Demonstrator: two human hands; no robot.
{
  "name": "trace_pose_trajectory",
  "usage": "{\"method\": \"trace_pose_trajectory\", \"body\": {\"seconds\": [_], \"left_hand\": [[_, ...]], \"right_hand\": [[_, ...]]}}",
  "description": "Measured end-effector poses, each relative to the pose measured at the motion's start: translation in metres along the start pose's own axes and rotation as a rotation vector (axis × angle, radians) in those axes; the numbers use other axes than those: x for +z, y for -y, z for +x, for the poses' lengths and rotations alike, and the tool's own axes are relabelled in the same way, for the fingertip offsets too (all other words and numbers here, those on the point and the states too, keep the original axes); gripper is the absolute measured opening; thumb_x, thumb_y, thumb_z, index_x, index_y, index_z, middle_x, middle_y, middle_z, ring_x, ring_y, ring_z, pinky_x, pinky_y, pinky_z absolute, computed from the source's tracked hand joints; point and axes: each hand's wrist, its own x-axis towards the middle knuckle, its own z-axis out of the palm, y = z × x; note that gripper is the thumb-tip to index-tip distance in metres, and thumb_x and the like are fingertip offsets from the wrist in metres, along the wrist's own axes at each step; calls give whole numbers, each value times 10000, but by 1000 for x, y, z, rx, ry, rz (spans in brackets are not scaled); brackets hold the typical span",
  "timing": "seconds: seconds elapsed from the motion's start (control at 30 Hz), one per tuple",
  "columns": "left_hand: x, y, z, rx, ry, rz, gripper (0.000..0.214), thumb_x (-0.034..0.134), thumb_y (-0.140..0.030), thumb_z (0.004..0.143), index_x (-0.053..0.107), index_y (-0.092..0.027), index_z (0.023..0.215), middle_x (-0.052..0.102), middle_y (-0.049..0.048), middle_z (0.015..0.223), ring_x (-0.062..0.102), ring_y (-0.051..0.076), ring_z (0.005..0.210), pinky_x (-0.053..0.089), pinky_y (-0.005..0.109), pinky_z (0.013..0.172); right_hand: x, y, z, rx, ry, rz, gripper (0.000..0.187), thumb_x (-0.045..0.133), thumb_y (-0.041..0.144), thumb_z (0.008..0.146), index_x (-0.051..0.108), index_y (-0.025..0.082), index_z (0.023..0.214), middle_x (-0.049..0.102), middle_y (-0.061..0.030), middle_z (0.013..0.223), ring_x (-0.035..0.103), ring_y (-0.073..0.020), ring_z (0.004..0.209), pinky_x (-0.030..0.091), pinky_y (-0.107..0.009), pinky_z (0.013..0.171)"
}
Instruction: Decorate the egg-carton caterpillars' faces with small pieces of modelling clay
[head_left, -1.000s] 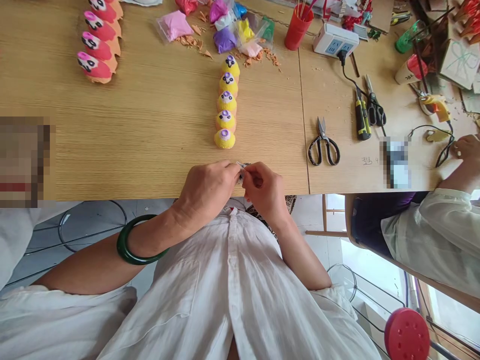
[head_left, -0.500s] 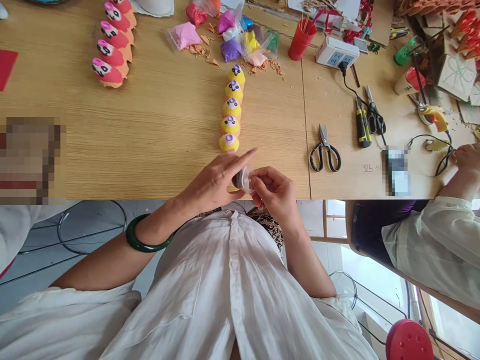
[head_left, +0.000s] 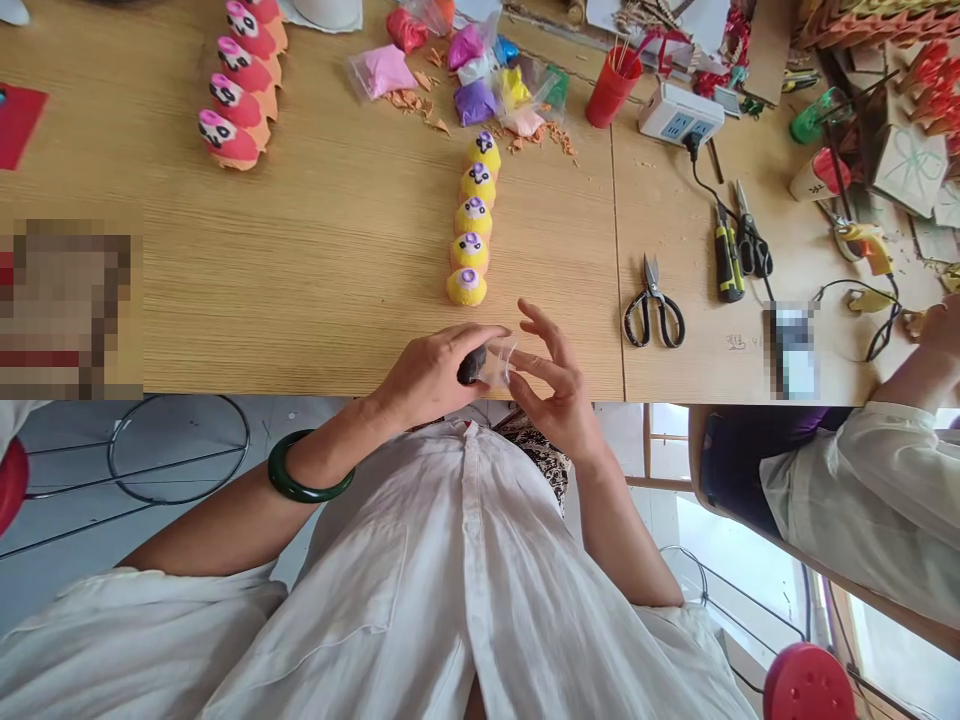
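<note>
My left hand (head_left: pixel 442 372) is curled around a small clear plastic bag (head_left: pixel 498 364) with a dark lump, which looks like modelling clay (head_left: pixel 472 366), in its lower part. The bag's mouth faces right. At that mouth is my right hand (head_left: pixel 553 385), its fingers spread, with the thumb and one finger at the plastic on either side. Just beyond my hands on the table stands a row of yellow egg-carton cups (head_left: pixel 467 287) with small faces and purple rings on them.
Pink-red decorated cups (head_left: pixel 232 140) stand at the upper left. Bags of coloured clay (head_left: pixel 476 102) lie among orange scraps. On the right are black-handled scissors (head_left: pixel 654 305), a utility knife (head_left: pixel 727 262), a power strip (head_left: pixel 681 115) and a red cup (head_left: pixel 613 90). A co-worker's arm (head_left: pixel 919 365) rests at the right.
My right fingers have spread from a pinch at the bag's edge. The left index finger has bent down over the bag, and more clear plastic shows. The view has shifted slightly.
</note>
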Motion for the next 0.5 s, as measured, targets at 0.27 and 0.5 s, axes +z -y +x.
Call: {"method": "trace_pose_trajectory", "body": {"seconds": [0.27,0.5], "left_hand": [[7,3,-3,-27,56,23,769,674,-260,861,504,-148,1603,657,149,1538,752,284,1231,604,371,1005],[8,-1,-6,-76,114,-7,928,676,-223,839,339,-223,1703,724,91,1454,793,222,1083,608,278,897]], "right_hand": [[23,-3,-3,10,-84,-65,188,644,309,1019,804,269,1109,606,-129,1583,575,-311,1469,485,-596,1237],[32,-4,2,13,-53,11,115,689,294,983,770,261,1059,437,-83,1730,429,-321,1607,560,-532,1176]]}}
